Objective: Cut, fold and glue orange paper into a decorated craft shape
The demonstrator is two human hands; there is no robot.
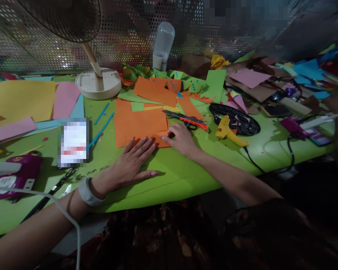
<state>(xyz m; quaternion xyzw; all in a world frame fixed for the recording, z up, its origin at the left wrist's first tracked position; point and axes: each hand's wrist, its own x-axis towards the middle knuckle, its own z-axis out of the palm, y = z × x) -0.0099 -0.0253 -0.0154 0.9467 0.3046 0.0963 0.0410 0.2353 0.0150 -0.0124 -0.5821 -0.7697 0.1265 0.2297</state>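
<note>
A sheet of orange paper (142, 125) lies flat on the green tabletop in front of me. My left hand (132, 161) rests palm down, fingers stretched out, with its fingertips over the sheet's lower edge. At the sheet's lower right corner, my right hand (183, 138) has its fingers curled and its thumb against the paper, pinching the edge there. Just beyond the right hand lie a utility knife (173, 114) and a red-and-black tool (195, 122). More orange paper pieces (154, 91) overlap behind the sheet.
A yellow glue gun (228, 133) sits by a black tray (249, 123) on the right, its cable trailing off the edge. Left are a blurred-out phone (74, 142), a purple device (30, 168) and yellow paper (22, 99). A fan (97, 88) and a bottle (163, 41) stand behind.
</note>
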